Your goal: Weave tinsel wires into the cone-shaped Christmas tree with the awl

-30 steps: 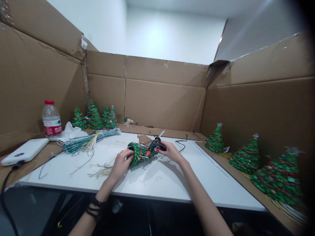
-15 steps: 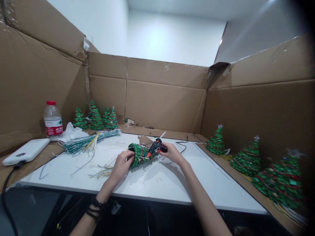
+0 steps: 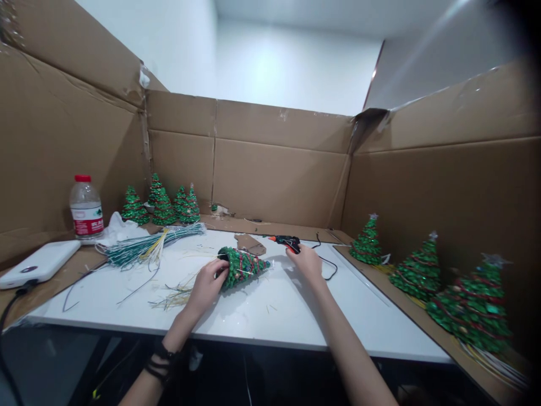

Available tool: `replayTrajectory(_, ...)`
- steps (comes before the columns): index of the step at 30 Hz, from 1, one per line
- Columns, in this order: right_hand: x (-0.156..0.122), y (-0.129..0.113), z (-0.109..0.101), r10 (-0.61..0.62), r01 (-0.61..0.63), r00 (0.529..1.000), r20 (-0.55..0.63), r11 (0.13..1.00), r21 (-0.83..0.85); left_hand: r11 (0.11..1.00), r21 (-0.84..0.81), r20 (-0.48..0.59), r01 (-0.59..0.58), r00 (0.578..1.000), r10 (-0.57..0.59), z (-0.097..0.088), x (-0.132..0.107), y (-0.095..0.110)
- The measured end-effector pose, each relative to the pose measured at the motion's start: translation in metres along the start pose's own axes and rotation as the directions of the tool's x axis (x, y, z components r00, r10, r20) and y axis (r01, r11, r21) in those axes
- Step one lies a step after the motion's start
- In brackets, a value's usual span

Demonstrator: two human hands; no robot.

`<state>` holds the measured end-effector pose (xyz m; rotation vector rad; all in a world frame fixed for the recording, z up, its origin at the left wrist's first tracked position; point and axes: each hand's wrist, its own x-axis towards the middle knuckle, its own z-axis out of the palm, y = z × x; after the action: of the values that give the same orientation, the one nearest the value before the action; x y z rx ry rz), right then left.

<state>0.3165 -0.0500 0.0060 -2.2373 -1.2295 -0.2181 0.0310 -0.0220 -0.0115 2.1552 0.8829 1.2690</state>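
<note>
A small green Christmas tree (image 3: 244,267) with red garland lies on its side, its open base to the left and its tip to the right. My left hand (image 3: 210,282) grips it at the base, thumb and fingers closed on the rim. To the right of the tree, my right hand (image 3: 306,261) is closed around the handle of a black and orange glue gun (image 3: 289,242). The gun's orange nozzle points left, above and apart from the tree. Behind the tree's tip lies a brown cardboard scrap (image 3: 250,243).
Left on the white board (image 3: 270,321) are a bundle of green and white wires (image 3: 146,248) and loose yellowish strands (image 3: 173,297). A bottle (image 3: 87,208) and white power bank (image 3: 39,263) stand farther left. Several trees line both sides, including a large one (image 3: 475,310).
My right hand has drawn the glue gun away from the tree, to the right and back, and its nozzle has swung to point left. My left hand still holds the tree.
</note>
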Motion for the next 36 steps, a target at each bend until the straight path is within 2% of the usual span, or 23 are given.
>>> replayTrajectory(7,0.002,-0.001,0.016,0.047,-0.040,0.997,0.066,0.994,-0.103,1.000,0.021,0.009,-0.001,1.000,0.000,0.001,-0.001,0.002)
replayTrajectory(16,0.005,0.001,0.025,0.062,-0.044,0.994,0.090,0.982,-0.186,0.999,0.033,-0.001,-0.014,1.000,0.014,0.001,-0.003,-0.001)
replayTrajectory(25,0.006,0.004,0.031,0.050,-0.035,0.996,0.072,0.978,-0.204,1.000,0.019,0.013,0.024,1.000,-0.024,0.004,-0.001,-0.002)
replayTrajectory(30,0.005,0.002,0.031,0.053,-0.048,0.998,0.025,0.982,-0.183,0.999,0.010,-0.006,0.033,0.999,-0.033,0.003,-0.002,-0.003)
replayTrajectory(36,0.005,0.000,0.017,0.014,-0.018,0.999,-0.049,0.996,-0.086,0.999,-0.033,0.005,0.031,1.000,-0.031,0.002,-0.002,-0.001)
